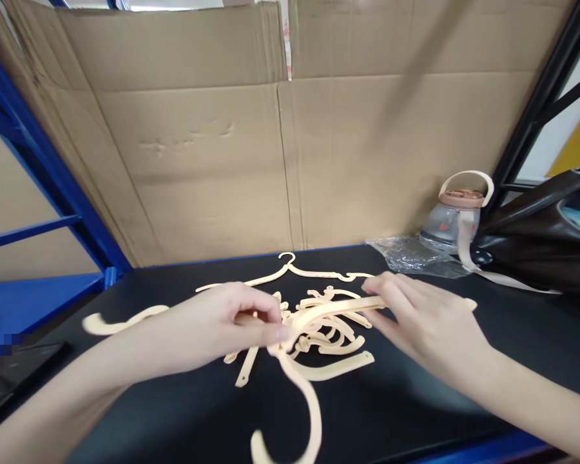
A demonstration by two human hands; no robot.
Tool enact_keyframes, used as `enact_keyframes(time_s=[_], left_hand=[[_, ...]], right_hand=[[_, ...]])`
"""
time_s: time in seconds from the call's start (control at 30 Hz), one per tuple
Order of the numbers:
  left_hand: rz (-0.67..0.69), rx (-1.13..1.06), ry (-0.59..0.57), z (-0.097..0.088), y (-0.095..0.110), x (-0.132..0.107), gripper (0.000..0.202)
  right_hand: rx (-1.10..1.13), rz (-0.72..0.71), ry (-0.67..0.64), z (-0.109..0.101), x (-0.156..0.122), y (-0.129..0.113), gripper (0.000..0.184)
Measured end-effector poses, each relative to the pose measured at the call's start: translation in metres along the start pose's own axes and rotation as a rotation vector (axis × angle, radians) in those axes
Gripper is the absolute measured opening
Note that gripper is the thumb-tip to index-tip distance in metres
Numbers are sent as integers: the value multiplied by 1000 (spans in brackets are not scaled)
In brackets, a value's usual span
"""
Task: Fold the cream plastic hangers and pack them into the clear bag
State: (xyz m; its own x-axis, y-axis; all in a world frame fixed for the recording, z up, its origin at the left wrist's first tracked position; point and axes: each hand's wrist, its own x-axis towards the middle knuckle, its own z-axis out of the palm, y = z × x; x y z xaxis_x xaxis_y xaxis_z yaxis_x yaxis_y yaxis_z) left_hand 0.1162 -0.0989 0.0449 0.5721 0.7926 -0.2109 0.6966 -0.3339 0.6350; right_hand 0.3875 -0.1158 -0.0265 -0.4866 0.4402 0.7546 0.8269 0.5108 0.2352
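Note:
Between my hands is a cream plastic clothes hanger (314,314), its hook pointing down toward me. My left hand (227,325) pinches it near the centre joint where the hook begins. The fingers of my right hand (410,309) are closed on its right arm, whose tip shows beyond the hand. The left arm of the hanger passes behind my left wrist and comes out at the left. Beneath lies a pile of loose hanger pieces (336,370), partly covered by the held hanger. Farther back, a whole hanger (289,265) lies flat, hook away from me.
Cardboard panels (198,161) stand behind the black table top (183,412). At the back right are a clear water bottle (452,219) with a strap, a crumpled plastic bag (410,254) and a black bag (541,225). A blue metal post (53,142) rises at the left; a dark flat object (19,374) lies below.

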Motion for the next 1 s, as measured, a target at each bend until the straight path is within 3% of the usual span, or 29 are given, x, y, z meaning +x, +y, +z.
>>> enact_keyframes(time_s=[0.13, 0.23, 0.3, 0.37, 0.53, 0.6, 0.67, 0.77, 0.83, 1.0], left_hand=[[-49, 28, 388, -3, -9, 2, 34], [-41, -221, 470, -3, -9, 6, 35], [-30, -429, 483, -3, -5, 8, 32], [-31, -615, 437, -3, 0, 9, 30], [-66, -962, 85, -3, 6, 9, 28], [-47, -1037, 32, 0, 9, 8, 33], [-9, -1064, 2, 5, 12, 8, 38], [37, -945, 5, 16, 17, 11, 40], [24, -755, 83, 24, 17, 17, 38], [86, 20, 331, 34, 4, 43, 32]], right_hand=[[522, 372, -296, 4, 3, 15, 17], [997, 541, -474, 5, 7, 15, 33], [1175, 623, -453, 5, 11, 9, 38], [1288, 688, -335, 4, 17, 2, 36], [1442, 721, 38, -2, 35, -4, 26], [1471, 707, 89, -4, 43, -3, 25], [1515, 696, 44, -3, 50, -3, 25], [1646, 725, -126, 5, 55, -3, 26], [1754, 764, -238, 15, 55, -5, 25], [1905, 848, -468, 46, 45, -13, 19]])
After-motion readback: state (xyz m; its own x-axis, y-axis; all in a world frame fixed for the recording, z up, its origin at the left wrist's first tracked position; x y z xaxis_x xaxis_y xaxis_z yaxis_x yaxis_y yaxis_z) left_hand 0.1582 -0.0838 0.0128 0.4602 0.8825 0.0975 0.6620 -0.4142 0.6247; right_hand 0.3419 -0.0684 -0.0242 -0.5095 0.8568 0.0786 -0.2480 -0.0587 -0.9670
